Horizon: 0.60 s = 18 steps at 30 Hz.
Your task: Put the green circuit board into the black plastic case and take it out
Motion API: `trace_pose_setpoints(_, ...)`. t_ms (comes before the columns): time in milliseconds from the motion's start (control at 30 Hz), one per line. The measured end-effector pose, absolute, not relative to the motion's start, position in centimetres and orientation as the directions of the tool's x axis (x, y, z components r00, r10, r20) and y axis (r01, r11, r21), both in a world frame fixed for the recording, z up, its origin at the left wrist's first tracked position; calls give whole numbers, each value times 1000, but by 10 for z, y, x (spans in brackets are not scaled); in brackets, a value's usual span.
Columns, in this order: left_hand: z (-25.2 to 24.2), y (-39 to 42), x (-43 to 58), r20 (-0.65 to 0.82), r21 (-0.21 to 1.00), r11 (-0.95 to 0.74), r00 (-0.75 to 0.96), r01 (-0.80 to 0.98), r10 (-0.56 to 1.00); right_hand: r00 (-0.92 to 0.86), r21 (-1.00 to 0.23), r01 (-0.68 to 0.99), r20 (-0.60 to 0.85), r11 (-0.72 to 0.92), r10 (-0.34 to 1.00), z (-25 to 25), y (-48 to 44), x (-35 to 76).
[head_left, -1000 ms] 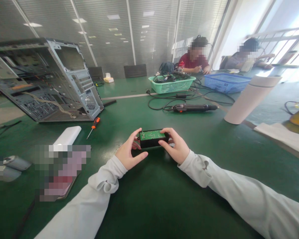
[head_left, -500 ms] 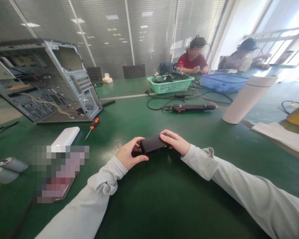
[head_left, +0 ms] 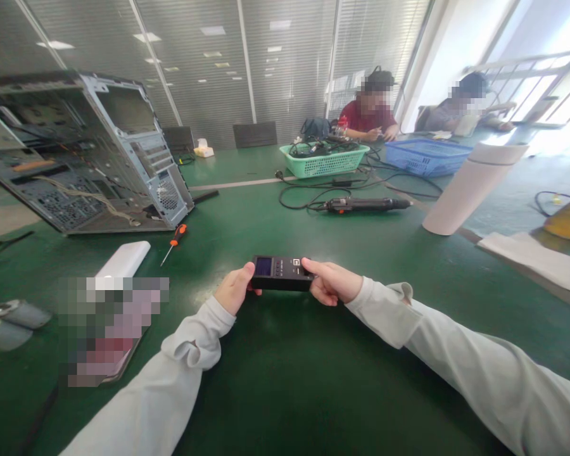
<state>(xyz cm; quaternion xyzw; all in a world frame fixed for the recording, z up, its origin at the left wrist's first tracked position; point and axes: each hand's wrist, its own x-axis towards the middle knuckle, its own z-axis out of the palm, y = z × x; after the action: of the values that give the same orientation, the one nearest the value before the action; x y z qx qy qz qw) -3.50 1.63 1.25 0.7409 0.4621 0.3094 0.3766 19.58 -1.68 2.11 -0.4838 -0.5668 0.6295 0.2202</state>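
Between my two hands is a small black electronic device (head_left: 285, 283), a box with a little dark screen at its left and ports and white markings toward its right. My left hand (head_left: 234, 288) grips its left end, thumb on the top edge and fingers underneath. At the right end, my right hand (head_left: 335, 282) pinches it with the thumb on the face. The device is held low over the green table (head_left: 313, 373); whether it touches the surface I cannot tell.
An opened computer case (head_left: 164, 171) stands left, an orange-handled screwdriver (head_left: 178, 234) near it. A white power bank (head_left: 128, 258) and a blurred-out phone (head_left: 123, 335) lie nearer. Ahead are an electric screwdriver (head_left: 365, 204), a green basket (head_left: 323, 166), a blue basket (head_left: 422, 161) and a tilted pale tumbler (head_left: 470, 190).
The device has been turned over: its plain dark side faced up before, and now the screen and ports show. My left hand has closed onto its left end.
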Motion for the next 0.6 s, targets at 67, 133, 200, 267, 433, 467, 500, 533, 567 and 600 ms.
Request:
trace_pose_setpoints(67, 12, 17, -35, 81, 859, -258, 380, 442, 922, -393, -897, 295, -428, -329, 814, 26, -20, 191)
trace_pose_setpoints(133, 12, 18, -35, 63, 870, -238, 383, 432, 922, -380, -883, 268, -465, -386, 799, 31, -22, 188)
trace_pose_setpoints(200, 12, 18, -34, 56, 876, -229, 382, 424, 923, -379, -878, 214, -479, -429, 792, 34, -23, 186)
trace_pose_setpoints(267, 13, 17, -33, 62, 885, -223, 371, 409, 926, -373, -878, 159, -477, -452, 796, 36, -23, 185)
trace_pose_setpoints(433, 16, 13, -29, 93, 933, -199, 334, 300, 938, -321, -905, 16, -406, -424, 855, 36, -24, 183)
trace_pose_setpoints(467, 17, 13, -29, 91, 943, -187, 326, 277, 941, -313, -914, -8, -382, -405, 869, 35, -24, 183)
trace_pose_setpoints(500, 17, 12, -28, 86, 951, -174, 322, 257, 943, -307, -922, -25, -361, -386, 881, 34, -24, 182)
trace_pose_setpoints(533, 17, 11, -28, 81, 957, -164, 323, 239, 943, -301, -929, -36, -342, -369, 890, 33, -25, 182)
trace_pose_setpoints(567, 16, 10, -27, 80, 961, -160, 327, 224, 942, -296, -934, -44, -327, -354, 898, 32, -25, 182)
trace_pose_setpoints(600, 16, 10, -27, 92, 962, -169, 326, 216, 941, -290, -939, -50, -313, -341, 904, 31, -25, 182)
